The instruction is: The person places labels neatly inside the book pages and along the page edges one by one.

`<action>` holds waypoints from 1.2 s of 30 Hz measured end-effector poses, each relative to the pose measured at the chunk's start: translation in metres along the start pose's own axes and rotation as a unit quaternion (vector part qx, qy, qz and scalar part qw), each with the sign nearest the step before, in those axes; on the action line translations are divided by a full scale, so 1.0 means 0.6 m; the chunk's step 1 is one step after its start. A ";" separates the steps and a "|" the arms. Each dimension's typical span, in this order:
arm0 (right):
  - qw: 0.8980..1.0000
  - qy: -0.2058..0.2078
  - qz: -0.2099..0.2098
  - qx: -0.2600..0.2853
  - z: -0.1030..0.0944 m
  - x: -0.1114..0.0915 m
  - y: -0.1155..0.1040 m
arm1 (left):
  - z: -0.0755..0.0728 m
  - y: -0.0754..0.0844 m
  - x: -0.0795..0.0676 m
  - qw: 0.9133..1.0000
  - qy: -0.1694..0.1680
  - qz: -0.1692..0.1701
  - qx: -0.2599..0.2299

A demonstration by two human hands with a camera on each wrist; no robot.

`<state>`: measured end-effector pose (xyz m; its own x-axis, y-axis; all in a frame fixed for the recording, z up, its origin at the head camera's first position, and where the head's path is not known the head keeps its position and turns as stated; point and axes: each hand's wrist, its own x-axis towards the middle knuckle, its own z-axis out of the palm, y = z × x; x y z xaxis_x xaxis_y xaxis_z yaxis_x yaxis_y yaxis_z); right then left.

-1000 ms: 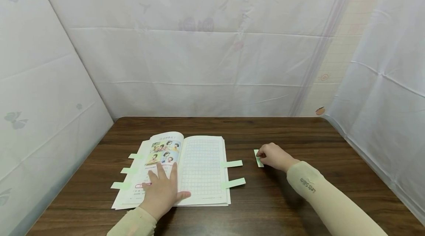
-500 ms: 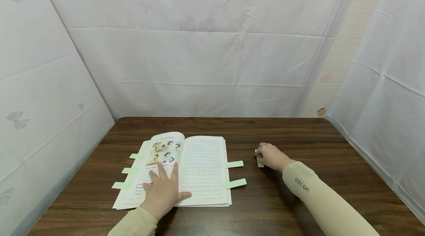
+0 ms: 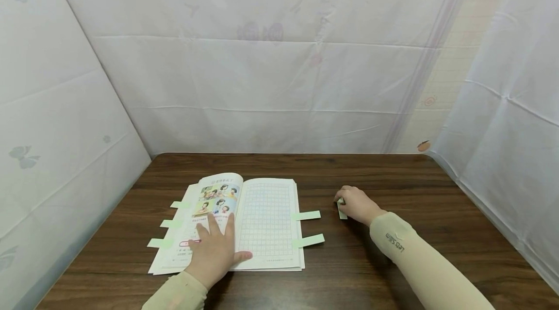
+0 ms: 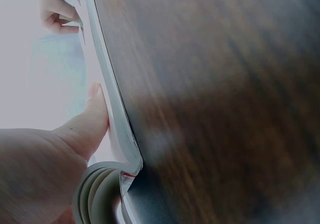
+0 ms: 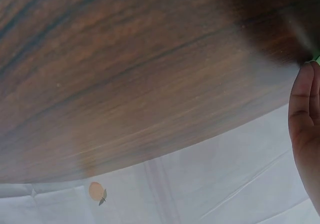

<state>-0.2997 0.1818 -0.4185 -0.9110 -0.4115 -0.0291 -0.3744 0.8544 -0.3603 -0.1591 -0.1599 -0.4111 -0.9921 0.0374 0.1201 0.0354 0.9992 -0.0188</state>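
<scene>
An open book (image 3: pixel 266 222) lies on the table, its left page printed with coloured pictures and its right page with a grid. My left hand (image 3: pixel 214 252) rests on the left page with fingers spread and the thumb across the fold. In the left wrist view the thumb (image 4: pixel 90 119) lies along the page near the book's lower edge. Right of the book, my right hand (image 3: pixel 355 204) pinches the far end of a pale green sticky note (image 3: pixel 342 210). The note's near end still shows on the table. In the right wrist view only a green corner shows by the fingertips (image 5: pixel 306 72).
Pale green sticky notes stick out from both sides of the book, several in all, such as one on the right edge (image 3: pixel 311 240) and one on the left (image 3: pixel 159 243). The brown wooden table (image 3: pixel 279 164) ends at white patterned cloth (image 3: pixel 279 106) behind and at the sides.
My right fingers have shifted slightly to the far end of the sticky note, and that end now curls up toward them. The left hand and the book stay put.
</scene>
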 end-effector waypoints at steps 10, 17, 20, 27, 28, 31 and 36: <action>0.998 0.040 0.036 0.044 0.002 0.004 0.007 | 0.000 0.000 -0.002 1.000 0.014 0.003 0.005; 0.992 0.051 0.058 0.104 0.002 0.008 0.016 | -0.001 0.001 0.000 1.000 -0.005 -0.002 0.006; 0.991 0.036 0.071 0.111 -0.003 0.015 0.015 | -0.001 0.001 0.002 1.000 -0.013 -0.005 0.003; 0.990 0.009 0.088 0.110 -0.019 0.024 0.001 | -0.002 0.001 0.002 1.000 -0.016 -0.005 0.002; 0.989 0.009 0.091 0.112 -0.021 0.025 0.000 | -0.002 0.001 0.001 1.000 -0.015 -0.004 0.001; 0.987 0.010 0.100 0.122 -0.022 0.028 -0.002 | -0.002 0.001 0.001 1.000 -0.012 -0.003 0.003; 0.981 0.014 0.125 0.149 -0.018 0.034 -0.005 | -0.001 0.001 0.001 1.000 -0.009 -0.001 0.003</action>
<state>-0.3189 0.1743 -0.4081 -0.9736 -0.1889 -0.1280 -0.0751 0.7948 -0.6022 -0.1597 -0.1594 -0.4105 -0.9942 0.0356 0.1016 0.0331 0.9991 -0.0255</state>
